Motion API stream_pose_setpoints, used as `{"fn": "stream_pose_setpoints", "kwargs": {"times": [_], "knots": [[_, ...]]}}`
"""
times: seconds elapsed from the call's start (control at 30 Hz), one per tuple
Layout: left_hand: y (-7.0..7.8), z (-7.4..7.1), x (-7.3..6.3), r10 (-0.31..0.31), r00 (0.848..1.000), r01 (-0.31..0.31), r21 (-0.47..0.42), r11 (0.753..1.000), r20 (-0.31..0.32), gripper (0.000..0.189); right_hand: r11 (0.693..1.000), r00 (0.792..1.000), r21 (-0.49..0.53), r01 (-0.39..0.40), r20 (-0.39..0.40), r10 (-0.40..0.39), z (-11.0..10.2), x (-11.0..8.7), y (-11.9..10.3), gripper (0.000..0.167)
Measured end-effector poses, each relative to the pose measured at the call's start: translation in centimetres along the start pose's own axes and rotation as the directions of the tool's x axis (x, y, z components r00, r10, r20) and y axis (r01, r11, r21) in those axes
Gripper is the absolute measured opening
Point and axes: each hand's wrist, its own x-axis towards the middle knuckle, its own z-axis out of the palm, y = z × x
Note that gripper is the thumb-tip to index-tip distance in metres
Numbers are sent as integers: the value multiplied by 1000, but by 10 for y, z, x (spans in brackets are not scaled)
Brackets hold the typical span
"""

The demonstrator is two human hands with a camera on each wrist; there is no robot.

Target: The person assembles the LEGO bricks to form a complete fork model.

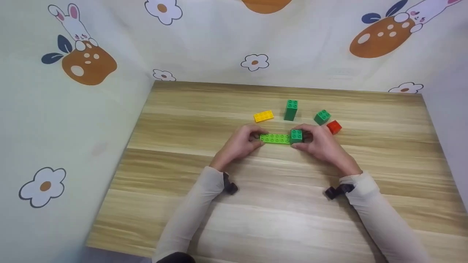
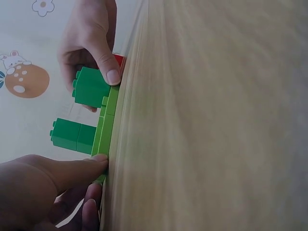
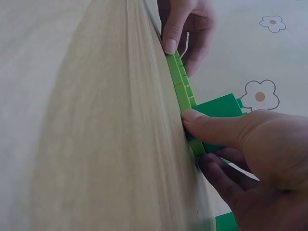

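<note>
A light green strip of flat building bricks (image 1: 275, 138) lies on the table, with a seam partway along it in both wrist views. On its right end stands a dark green brick (image 1: 296, 136) with studs on top. My left hand (image 1: 243, 142) pinches the strip's left end between thumb and fingers. At the other end my right hand (image 1: 320, 141) grips the strip beside the dark green brick, its thumb (image 3: 207, 122) lying along the edge. Part of the right end is hidden by the right fingers.
Behind the strip are a flat yellow brick (image 1: 263, 116) and a tall green stack (image 1: 291, 110). Farther right sit another green brick (image 1: 322, 117) and a red brick (image 1: 334, 127), close to the right hand. A patterned cloth wall (image 1: 204, 47) borders the table's back edge.
</note>
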Motion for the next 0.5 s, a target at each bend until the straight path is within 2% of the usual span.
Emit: {"fn": "stream_pose_setpoints", "kwargs": {"times": [0.3,0.5], "knots": [[0,1,1,-11,1000,11,18,1000,1,36,1000,1000,-10,-24,-3,24,-3,0,2,43],[0,0,1,-2,1000,2,29,1000,-9,36,998,998,19,-61,-10,61,-2,1,1,45]]}}
